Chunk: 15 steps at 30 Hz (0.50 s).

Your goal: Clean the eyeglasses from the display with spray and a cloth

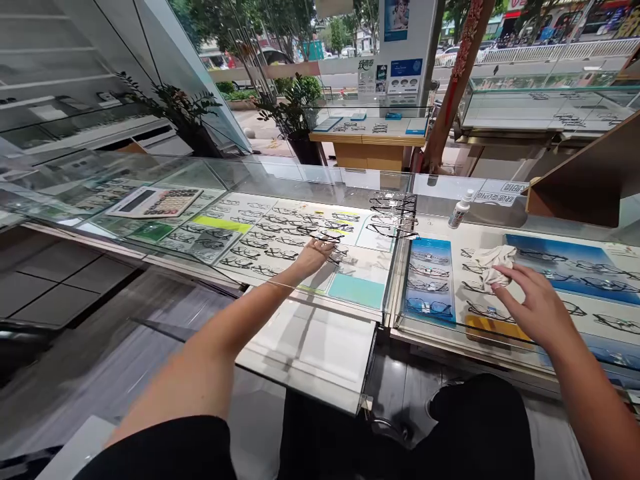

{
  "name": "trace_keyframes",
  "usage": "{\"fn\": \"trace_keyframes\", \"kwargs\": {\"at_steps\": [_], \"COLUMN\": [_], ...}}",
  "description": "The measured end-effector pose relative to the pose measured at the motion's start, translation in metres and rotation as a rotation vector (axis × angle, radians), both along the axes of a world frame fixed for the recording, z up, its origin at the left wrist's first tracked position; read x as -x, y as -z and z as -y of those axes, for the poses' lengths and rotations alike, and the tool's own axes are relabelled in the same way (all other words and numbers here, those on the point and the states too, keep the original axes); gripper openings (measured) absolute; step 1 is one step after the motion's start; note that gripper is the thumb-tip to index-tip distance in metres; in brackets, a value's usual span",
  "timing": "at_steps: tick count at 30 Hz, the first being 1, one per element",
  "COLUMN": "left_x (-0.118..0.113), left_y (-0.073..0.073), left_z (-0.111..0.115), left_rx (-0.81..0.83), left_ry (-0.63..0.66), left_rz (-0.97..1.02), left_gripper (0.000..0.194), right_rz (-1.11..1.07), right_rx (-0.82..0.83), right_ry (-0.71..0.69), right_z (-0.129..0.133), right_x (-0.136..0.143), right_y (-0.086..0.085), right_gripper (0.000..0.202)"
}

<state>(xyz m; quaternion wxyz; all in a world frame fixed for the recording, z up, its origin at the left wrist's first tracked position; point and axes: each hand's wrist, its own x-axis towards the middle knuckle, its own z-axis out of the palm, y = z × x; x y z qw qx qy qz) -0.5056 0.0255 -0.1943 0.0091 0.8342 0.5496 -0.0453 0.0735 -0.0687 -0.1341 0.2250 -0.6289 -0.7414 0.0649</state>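
Observation:
My left hand (320,251) reaches out over the glass counter, its fingers closed on a dark-framed pair of eyeglasses (331,235). To the right, a crumpled pale cloth (493,262) is pinched between the thumb and fingers of my right hand (537,303), above the neighbouring glass top. Between the two hands, farther back, several eyeglasses (393,217) sit together on the glass. A small white spray bottle (461,209) stands upright just right of them.
Rows of eyeglasses (265,243) lie inside the display case under the glass. A pulled-out white drawer (315,347) juts toward my legs. A brown wooden panel (590,173) rises at the right. Potted plants (295,113) stand behind the counter.

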Motion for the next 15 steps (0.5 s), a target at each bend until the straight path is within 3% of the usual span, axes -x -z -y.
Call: {"fn": "trace_keyframes", "kwargs": {"at_steps": [2,10,15], "left_x": [0.0,-0.025,-0.054], "left_y": [-0.006,-0.035,-0.067], "left_z": [0.022,0.119,0.173], "left_rx": [-0.006,0.109,0.172], "left_ry": [0.033,0.182,0.22], "left_rz": [-0.026,-0.129,-0.058], "left_gripper": [0.05,0.04,0.028], "right_rz": [-0.001,0.009,0.01], "right_rx": [0.001,-0.046,-0.049], "right_ry": [-0.001,-0.014,-0.028], "right_z": [-0.002,-0.01,-0.013], "right_x": [0.0,-0.001,0.001], "right_y": [0.0,0.008,0.009], "right_gripper": [0.06,0.06,0.064]}}
